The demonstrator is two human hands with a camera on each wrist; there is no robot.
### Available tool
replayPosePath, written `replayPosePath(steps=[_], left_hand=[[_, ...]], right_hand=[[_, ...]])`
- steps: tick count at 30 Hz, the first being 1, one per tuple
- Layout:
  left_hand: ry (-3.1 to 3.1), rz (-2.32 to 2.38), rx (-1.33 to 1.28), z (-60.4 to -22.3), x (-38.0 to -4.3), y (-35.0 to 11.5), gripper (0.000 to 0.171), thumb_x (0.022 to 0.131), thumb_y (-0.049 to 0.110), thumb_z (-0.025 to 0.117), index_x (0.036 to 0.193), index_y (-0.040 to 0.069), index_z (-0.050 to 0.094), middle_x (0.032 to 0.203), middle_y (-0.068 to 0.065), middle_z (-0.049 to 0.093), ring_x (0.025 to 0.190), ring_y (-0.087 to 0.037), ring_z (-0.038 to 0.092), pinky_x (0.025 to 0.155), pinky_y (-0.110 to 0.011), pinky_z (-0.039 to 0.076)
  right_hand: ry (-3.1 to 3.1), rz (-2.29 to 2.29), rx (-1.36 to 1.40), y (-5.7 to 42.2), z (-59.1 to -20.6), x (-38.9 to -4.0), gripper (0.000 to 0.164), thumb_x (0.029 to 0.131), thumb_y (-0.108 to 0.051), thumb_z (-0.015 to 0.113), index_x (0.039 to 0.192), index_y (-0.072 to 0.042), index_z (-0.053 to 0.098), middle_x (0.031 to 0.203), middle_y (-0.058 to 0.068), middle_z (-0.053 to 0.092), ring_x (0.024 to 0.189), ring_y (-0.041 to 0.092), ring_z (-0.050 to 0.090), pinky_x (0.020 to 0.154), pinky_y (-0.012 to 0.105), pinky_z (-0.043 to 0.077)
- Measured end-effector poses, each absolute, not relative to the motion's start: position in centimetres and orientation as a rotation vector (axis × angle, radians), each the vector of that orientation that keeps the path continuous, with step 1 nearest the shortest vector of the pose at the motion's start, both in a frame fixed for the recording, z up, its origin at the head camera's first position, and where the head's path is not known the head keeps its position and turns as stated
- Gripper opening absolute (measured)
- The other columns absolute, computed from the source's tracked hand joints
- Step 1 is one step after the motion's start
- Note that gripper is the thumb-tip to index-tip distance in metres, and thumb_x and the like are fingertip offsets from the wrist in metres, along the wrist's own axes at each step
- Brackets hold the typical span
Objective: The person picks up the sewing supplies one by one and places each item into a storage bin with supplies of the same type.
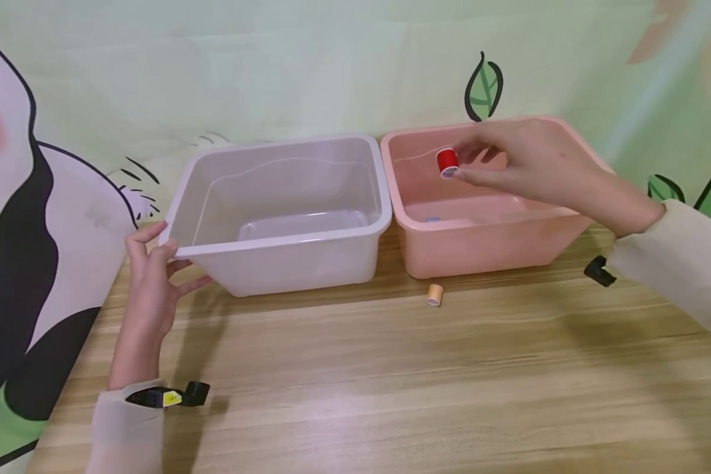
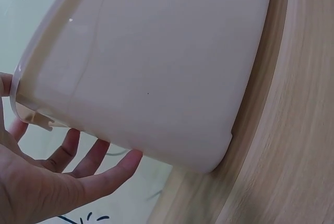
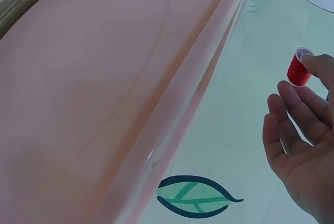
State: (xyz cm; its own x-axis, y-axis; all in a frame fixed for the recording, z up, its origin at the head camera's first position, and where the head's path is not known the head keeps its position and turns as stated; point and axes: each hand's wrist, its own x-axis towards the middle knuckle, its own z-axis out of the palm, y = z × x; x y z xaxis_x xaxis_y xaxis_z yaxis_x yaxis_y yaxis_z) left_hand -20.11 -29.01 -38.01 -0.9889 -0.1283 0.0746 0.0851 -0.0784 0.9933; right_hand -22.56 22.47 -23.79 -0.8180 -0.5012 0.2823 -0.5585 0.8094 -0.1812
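Over the pink bin [image 1: 480, 243], my right hand [image 1: 527, 158] pinches a spool of red thread [image 1: 447, 162] between thumb and fingertips. The right wrist view shows the red spool [image 3: 299, 68] with its white rim near the thumb. My left hand [image 1: 154, 283] grips the left rim of the pale grey-white bin [image 1: 308, 263], thumb on the edge and fingers beneath it. In the left wrist view, the fingers [image 2: 94, 156] lie along the outer wall of that bin [image 2: 156, 67]. A light orange spool of thread [image 1: 435, 295] stands on the table before the pink bin.
Both bins stand side by side, rims nearly touching, at the back of the wooden table [image 1: 355, 382]. A small blue thing [image 1: 433, 219] lies inside the pink bin, mostly hidden. Behind them hangs a pale green printed cloth [image 1: 272, 66].
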Motion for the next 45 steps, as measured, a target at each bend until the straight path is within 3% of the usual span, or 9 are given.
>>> replayPosePath(steps=[10, 18, 24, 45], left_hand=[[-2.024, -2.215, 0.049, -38.3, -19.9, -29.0, 0.041, 0.106, 0.030, 0.047, 0.139, 0.026, 0.026, 0.143, -0.002, 0.038, 0.106, -0.024, 0.058, 0.074, -0.045, 0.063], [-2.024, -2.220, 0.051, -38.4, -20.0, -29.1, 0.041, 0.106, 0.030, 0.047, 0.140, 0.026, 0.025, 0.141, -0.001, 0.039, 0.106, -0.024, 0.058, 0.073, -0.045, 0.063], [-2.032, -2.217, 0.047, -38.5, -19.8, -29.4, 0.039, 0.106, 0.028, 0.045, 0.139, 0.026, 0.024, 0.141, -0.001, 0.039, 0.106, -0.023, 0.058, 0.073, -0.044, 0.063], [-2.072, -2.166, -0.022, -38.6, -19.3, -29.6, 0.042, 0.107, 0.031, 0.047, 0.141, 0.024, 0.023, 0.143, -0.003, 0.040, 0.108, -0.023, 0.059, 0.076, -0.042, 0.063]], right_hand=[[-2.850, 0.494, 0.775, 22.5, -23.7, -23.7, 0.039, 0.098, -0.043, 0.066, 0.128, -0.019, 0.066, 0.110, -0.001, 0.073, 0.096, 0.017, 0.068, 0.082, 0.037, 0.053], [-2.834, 0.514, 0.764, 23.0, -23.8, -24.5, 0.038, 0.098, -0.038, 0.068, 0.127, -0.014, 0.066, 0.106, 0.001, 0.073, 0.092, 0.016, 0.069, 0.076, 0.021, 0.052], [-2.812, 0.528, 0.783, 23.0, -23.9, -24.7, 0.035, 0.098, -0.037, 0.068, 0.124, -0.013, 0.067, 0.104, 0.001, 0.073, 0.090, 0.015, 0.069, 0.075, 0.017, 0.051], [-2.778, 0.509, 0.887, 22.7, -23.4, -26.0, 0.034, 0.097, -0.034, 0.069, 0.123, -0.012, 0.067, 0.105, 0.001, 0.074, 0.096, 0.015, 0.067, 0.079, 0.019, 0.051]])
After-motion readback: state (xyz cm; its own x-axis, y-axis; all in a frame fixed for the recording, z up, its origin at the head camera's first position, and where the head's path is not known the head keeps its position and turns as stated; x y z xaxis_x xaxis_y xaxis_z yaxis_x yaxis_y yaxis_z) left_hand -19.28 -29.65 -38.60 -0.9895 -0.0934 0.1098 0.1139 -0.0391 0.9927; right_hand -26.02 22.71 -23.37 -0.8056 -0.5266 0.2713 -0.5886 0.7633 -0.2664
